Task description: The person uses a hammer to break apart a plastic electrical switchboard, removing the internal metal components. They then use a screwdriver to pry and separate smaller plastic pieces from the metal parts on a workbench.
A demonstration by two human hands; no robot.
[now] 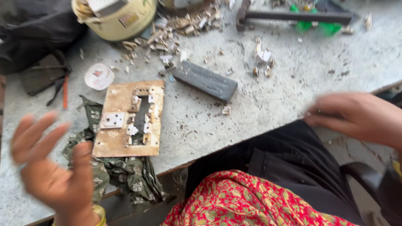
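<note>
My left hand (50,167) is raised at the lower left, palm up, fingers spread, holding nothing; it is blurred. Just right of it lies a rusty brown switch plate (121,138) with white switch parts, resting on a crumpled green patterned cloth (125,173). My right hand (356,115) hovers at the right near the table's front edge, blurred, fingers extended and close together; I cannot tell whether it holds anything. A dark grey rectangular block (205,80) lies in the middle of the dusty grey table (293,79).
A cream round container (117,19) stands at the back left beside a pile of broken white and brown fragments (176,29). A hammer (293,16) lies at the back right. A white round lid (99,76), an orange pencil (65,92) and dark fabric (33,37) are left.
</note>
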